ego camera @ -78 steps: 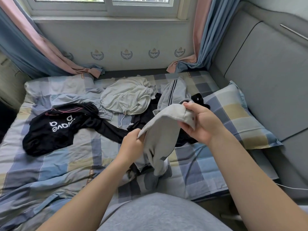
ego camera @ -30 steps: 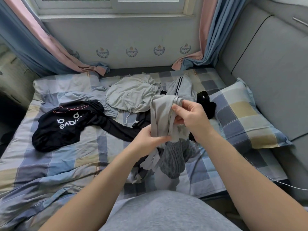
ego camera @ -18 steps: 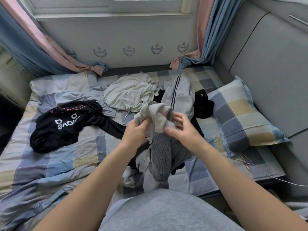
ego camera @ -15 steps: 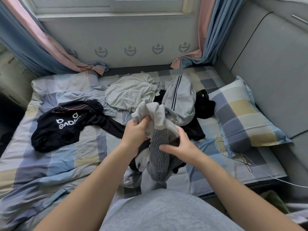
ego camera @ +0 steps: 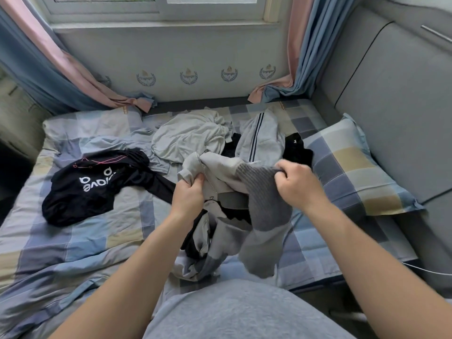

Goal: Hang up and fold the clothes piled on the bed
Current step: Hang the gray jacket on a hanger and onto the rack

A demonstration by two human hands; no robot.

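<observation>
Sorting has barely begun — both hands are up over the bed [ego camera: 73, 241], the left hand [ego camera: 188, 194] clenched on the zip edge of a grey jacket [ego camera: 220, 172], the right hand [ego camera: 293, 182] gripping what looks like its ribbed hem. Nothing appears folded; a black top [ego camera: 93, 187], cream garment [ego camera: 188, 138] and striped piece [ego camera: 261, 140] lie heaped beyond — pillow [ego camera: 354, 167] alongside.

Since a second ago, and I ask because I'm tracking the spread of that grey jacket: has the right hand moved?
Yes. The right hand has pulled rightward, toward the checked pillow, gripping the grey jacket by its ribbed part.
</observation>
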